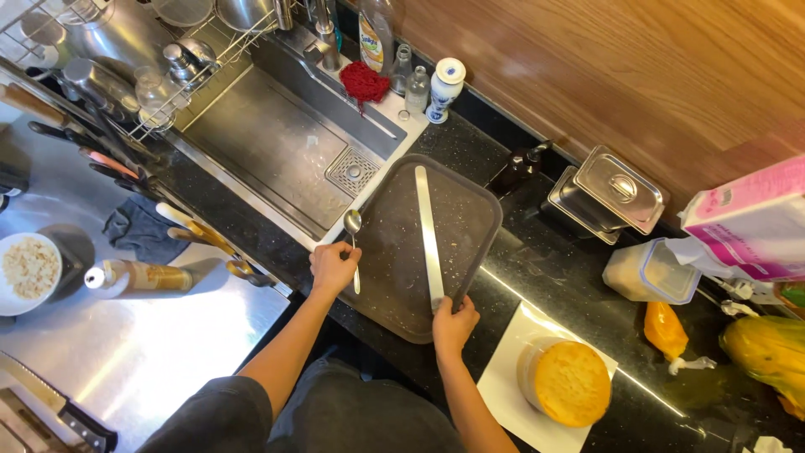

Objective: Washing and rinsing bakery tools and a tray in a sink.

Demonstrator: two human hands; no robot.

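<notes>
The left hand (333, 267) holds a metal spoon (353, 243) by its handle, the fingers closed around it, and the bowl of the spoon points up toward the sink (277, 147). The right hand (454, 323) grips the handle end of a long straight icing spatula (428, 237), fingers wrapped on it; the blade lies flat across a dark rectangular tray (470, 218). The tray sits on the black counter (537, 268), with one corner just over the edge of the sink. Both tools are above the tray or resting on it.

To the right of the tray, near the right forearm, a round yellow sponge cake (568, 382) stands on a white board (503, 386). Farther right are an orange piping bag (667, 330) and a clear plastic container (650, 271).

I judge that the step in hand is picking up or putting down the two tools at the tray. Moving the spatula calls for lifting the long blade level, so that it does not hit the cake.
</notes>
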